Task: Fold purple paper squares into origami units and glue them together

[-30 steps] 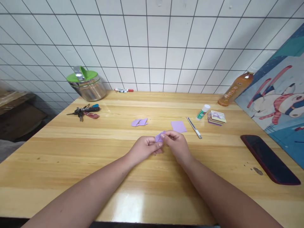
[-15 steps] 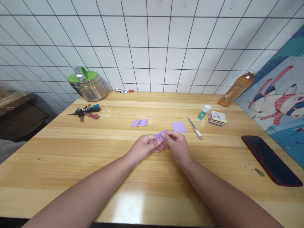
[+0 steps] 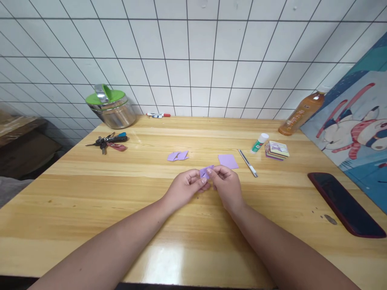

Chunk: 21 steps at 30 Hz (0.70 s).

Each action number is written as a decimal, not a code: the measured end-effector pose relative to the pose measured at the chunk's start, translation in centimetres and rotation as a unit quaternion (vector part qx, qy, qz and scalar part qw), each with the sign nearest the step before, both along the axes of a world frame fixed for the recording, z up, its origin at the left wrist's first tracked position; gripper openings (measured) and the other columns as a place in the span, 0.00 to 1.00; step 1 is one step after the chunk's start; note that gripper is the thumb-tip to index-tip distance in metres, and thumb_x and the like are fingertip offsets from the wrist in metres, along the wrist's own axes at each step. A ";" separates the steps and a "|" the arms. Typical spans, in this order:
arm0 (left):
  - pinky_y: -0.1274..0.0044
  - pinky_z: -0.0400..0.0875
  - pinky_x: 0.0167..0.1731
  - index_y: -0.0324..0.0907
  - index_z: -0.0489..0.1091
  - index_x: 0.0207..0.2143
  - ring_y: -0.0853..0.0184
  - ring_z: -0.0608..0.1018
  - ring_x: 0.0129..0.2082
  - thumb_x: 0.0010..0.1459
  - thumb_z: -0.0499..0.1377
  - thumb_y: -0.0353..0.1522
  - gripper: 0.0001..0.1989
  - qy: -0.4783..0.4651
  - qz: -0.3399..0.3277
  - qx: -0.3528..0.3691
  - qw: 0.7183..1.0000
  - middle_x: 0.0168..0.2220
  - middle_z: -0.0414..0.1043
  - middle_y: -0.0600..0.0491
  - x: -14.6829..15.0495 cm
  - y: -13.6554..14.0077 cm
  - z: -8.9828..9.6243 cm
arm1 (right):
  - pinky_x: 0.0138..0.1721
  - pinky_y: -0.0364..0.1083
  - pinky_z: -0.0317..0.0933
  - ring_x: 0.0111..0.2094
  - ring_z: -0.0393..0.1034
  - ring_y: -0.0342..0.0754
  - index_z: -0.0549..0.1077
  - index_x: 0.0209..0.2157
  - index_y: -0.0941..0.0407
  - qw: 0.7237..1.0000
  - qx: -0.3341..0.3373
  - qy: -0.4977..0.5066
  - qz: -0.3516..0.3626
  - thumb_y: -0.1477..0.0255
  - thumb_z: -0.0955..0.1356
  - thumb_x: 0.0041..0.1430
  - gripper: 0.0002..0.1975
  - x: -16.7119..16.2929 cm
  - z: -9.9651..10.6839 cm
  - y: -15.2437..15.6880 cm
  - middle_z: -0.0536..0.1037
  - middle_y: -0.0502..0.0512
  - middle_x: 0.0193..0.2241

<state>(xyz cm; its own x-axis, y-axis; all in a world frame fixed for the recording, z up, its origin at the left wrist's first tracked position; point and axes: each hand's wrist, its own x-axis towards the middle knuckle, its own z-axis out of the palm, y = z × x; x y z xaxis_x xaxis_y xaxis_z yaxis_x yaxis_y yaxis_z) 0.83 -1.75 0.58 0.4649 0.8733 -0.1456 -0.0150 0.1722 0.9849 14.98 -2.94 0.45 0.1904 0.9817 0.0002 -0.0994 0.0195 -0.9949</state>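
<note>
Between my two hands is a small folded piece of purple paper [image 3: 204, 172], held above the table. My left hand [image 3: 186, 186] pinches its lower left side, thumb on top. The thumb and fingers of my right hand [image 3: 226, 183] close on its right side. My fingertips cover part of the folds. Just beyond my hands, folded purple paper pieces [image 3: 177, 156] lie to the left, and a flat purple paper square [image 3: 228, 161] lies to the right.
Right of the square are a utility knife [image 3: 248, 163], a glue stick [image 3: 259, 143] and a paper stack [image 3: 277, 150]. A phone [image 3: 346, 203] and a bottle [image 3: 302, 113] stand farther right. Keys [image 3: 109, 141], a metal pot [image 3: 113, 110] and markers [image 3: 158, 115] are at left and back.
Both hands keep their pinch on the folded paper. The paper and my left thumb have shifted very slightly to the right. Everything else on the table stays where it was.
</note>
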 end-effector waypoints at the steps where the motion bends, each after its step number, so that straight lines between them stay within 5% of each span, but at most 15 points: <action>1: 0.76 0.69 0.34 0.38 0.70 0.32 0.66 0.77 0.32 0.49 0.61 0.42 0.15 -0.005 0.009 -0.006 1.000 0.29 0.76 0.49 0.0 0.0 0.1 | 0.17 0.39 0.50 0.16 0.54 0.37 0.70 0.22 0.57 1.000 0.000 -0.001 -0.001 0.62 0.72 0.44 0.12 -0.1 0.0 -0.1 0.68 0.46 0.17; 11: 0.75 0.70 0.32 0.37 0.70 0.27 0.66 0.77 0.29 0.45 0.64 0.42 0.16 0.002 0.028 -0.038 0.999 0.28 0.77 0.48 -0.5 0.3 0.2 | 0.17 0.38 0.55 0.17 0.56 0.37 0.73 0.24 0.57 0.996 -0.047 0.070 0.034 0.62 0.72 0.42 0.13 0.2 -0.5 0.2 0.67 0.45 0.16; 15: 0.75 0.70 0.33 0.37 0.69 0.25 0.66 0.78 0.30 0.46 0.64 0.42 0.16 -0.003 0.045 -0.033 0.998 0.28 0.77 0.48 -0.8 0.4 0.3 | 0.19 0.40 0.63 0.23 0.65 0.41 0.73 0.29 0.57 0.993 -0.077 0.032 0.086 0.62 0.74 0.40 0.16 0.8 -0.5 0.2 0.74 0.51 0.25; 21: 0.77 0.69 0.31 0.38 0.66 0.25 0.68 0.76 0.28 0.47 0.62 0.42 0.16 0.010 0.031 0.013 0.999 0.27 0.75 0.50 -0.8 0.4 0.3 | 0.22 0.40 0.65 0.27 0.69 0.44 0.73 0.27 0.57 0.990 -0.075 -0.030 0.118 0.62 0.72 0.43 0.13 0.9 -0.4 0.2 0.74 0.51 0.24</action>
